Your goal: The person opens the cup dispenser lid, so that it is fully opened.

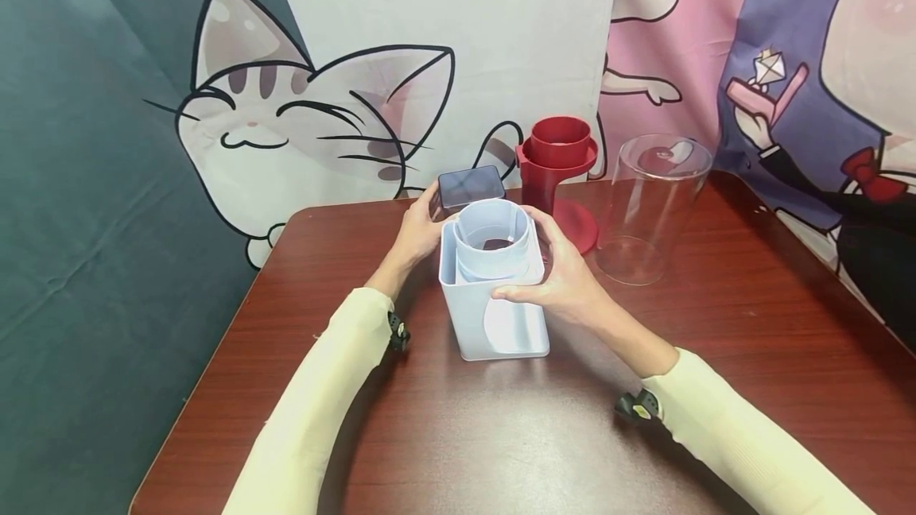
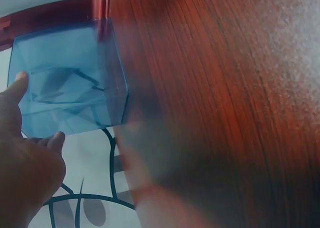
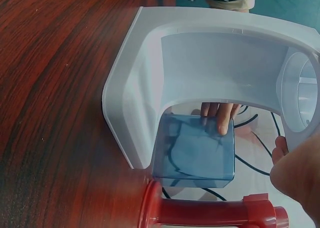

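Observation:
A pale blue-white plastic housing [image 1: 465, 320] with an arched opening stands on the table, a round cup-like ring [image 1: 494, 265] set in its top. My right hand [image 1: 568, 280] grips the housing's upper right side, thumb along the front and fingers behind. Behind the housing is a clear blue rectangular container [image 2: 65, 83]. My left hand [image 1: 417, 230] holds this container from the left, with thumb and fingers around its side in the left wrist view. Through the arch, the right wrist view shows the left fingertips [image 3: 222, 123] on the container.
A red stand [image 1: 538, 189] with a red ring-shaped cup rises behind the right hand. To its right stands a clear open cylinder [image 1: 633, 217]. The brown wooden table [image 1: 308, 276] ends at a printed cloth backdrop [image 1: 465, 6].

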`<state>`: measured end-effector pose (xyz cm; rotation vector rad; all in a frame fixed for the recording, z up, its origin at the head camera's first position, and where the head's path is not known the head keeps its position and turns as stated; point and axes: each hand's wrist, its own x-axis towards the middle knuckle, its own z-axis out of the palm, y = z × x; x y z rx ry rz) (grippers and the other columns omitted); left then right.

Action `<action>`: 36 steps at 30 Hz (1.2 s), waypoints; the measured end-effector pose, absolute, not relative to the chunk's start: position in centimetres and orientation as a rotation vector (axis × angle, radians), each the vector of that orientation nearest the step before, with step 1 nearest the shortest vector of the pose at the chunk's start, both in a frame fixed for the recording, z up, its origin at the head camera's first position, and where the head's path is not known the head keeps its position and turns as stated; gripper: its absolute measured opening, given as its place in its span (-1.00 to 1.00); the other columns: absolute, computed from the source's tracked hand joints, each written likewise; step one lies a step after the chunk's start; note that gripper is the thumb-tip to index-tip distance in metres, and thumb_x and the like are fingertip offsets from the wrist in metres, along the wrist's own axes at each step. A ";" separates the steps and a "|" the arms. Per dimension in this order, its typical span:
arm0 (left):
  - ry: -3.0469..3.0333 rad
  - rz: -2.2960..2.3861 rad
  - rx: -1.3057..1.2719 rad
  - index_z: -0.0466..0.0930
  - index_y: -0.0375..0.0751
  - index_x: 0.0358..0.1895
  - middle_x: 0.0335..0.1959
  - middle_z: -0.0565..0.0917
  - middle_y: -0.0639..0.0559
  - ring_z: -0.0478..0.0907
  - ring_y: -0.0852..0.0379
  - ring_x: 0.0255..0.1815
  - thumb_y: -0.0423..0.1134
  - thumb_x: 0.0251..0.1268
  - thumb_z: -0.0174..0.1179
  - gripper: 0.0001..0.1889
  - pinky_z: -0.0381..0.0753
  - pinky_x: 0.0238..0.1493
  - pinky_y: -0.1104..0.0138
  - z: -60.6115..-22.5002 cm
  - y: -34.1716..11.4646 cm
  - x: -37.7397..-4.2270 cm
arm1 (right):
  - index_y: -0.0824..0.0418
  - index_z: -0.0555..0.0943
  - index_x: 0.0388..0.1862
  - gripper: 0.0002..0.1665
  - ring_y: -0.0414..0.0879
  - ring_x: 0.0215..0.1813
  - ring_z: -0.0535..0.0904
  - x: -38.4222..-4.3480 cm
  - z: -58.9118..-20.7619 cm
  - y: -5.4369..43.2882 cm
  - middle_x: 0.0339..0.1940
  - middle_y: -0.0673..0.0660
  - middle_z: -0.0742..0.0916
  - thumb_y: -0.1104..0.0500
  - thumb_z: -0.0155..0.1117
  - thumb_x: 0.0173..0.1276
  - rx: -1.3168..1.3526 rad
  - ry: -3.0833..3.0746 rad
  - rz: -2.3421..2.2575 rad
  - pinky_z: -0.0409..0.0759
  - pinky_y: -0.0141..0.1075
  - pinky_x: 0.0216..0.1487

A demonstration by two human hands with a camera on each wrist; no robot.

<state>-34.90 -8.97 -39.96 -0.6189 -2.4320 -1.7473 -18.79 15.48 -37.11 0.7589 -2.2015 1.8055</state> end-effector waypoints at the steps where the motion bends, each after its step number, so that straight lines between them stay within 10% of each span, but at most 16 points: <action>1: -2.450 -1.730 -0.596 0.10 -0.38 0.67 0.63 0.30 -0.26 0.25 -0.04 0.65 -0.49 0.42 0.35 -0.15 0.28 0.56 0.34 -39.8 -9.1 -34.8 | 0.11 0.23 0.64 0.29 -0.01 0.44 0.47 -18.8 -37.1 15.5 0.45 0.07 0.54 0.31 0.78 -0.02 0.758 -2.202 1.803 0.42 0.06 0.53; 10: -2.442 -1.751 -0.480 0.05 -0.33 0.70 0.70 0.16 -0.21 0.10 -0.06 0.71 -0.16 0.47 0.40 -0.08 0.16 0.65 0.21 -38.1 -10.9 -33.0 | 0.13 0.24 0.64 0.30 0.01 0.43 0.49 -18.9 -37.3 15.4 0.45 0.10 0.56 0.38 0.76 -0.03 0.781 -2.159 1.841 0.46 -0.17 0.48; 22: -2.144 -2.126 -0.711 0.09 -0.41 0.67 0.67 0.25 -0.20 0.16 0.02 0.69 0.01 0.74 -0.03 -0.29 0.15 0.66 0.20 -34.5 -11.3 -28.1 | 0.06 0.12 0.74 0.40 0.00 0.48 0.44 -18.6 -37.2 15.4 0.51 0.09 0.51 0.39 0.74 0.01 0.737 -2.172 1.914 0.47 -0.18 0.48; 28: -2.029 -2.196 -1.025 -0.07 -0.51 0.67 0.68 0.11 -0.41 0.02 -0.14 0.73 0.53 0.26 0.21 0.31 0.03 0.69 0.05 -34.1 -11.1 -25.6 | -0.06 -0.04 0.80 0.55 -0.05 0.63 0.27 -18.0 -37.0 15.9 0.69 -0.02 0.33 0.25 0.79 0.01 0.684 -2.287 1.759 0.29 0.17 0.59; 36: -2.085 -2.134 -1.208 -0.11 -0.47 0.69 0.69 0.08 -0.39 0.02 -0.18 0.73 0.60 0.07 0.29 0.44 0.00 0.69 -0.01 -34.6 -11.4 -23.3 | -0.14 0.02 0.79 0.51 -0.08 0.72 0.11 -17.6 -36.5 18.3 0.73 -0.10 0.26 0.29 0.78 0.02 0.685 -2.259 1.674 0.12 0.15 0.67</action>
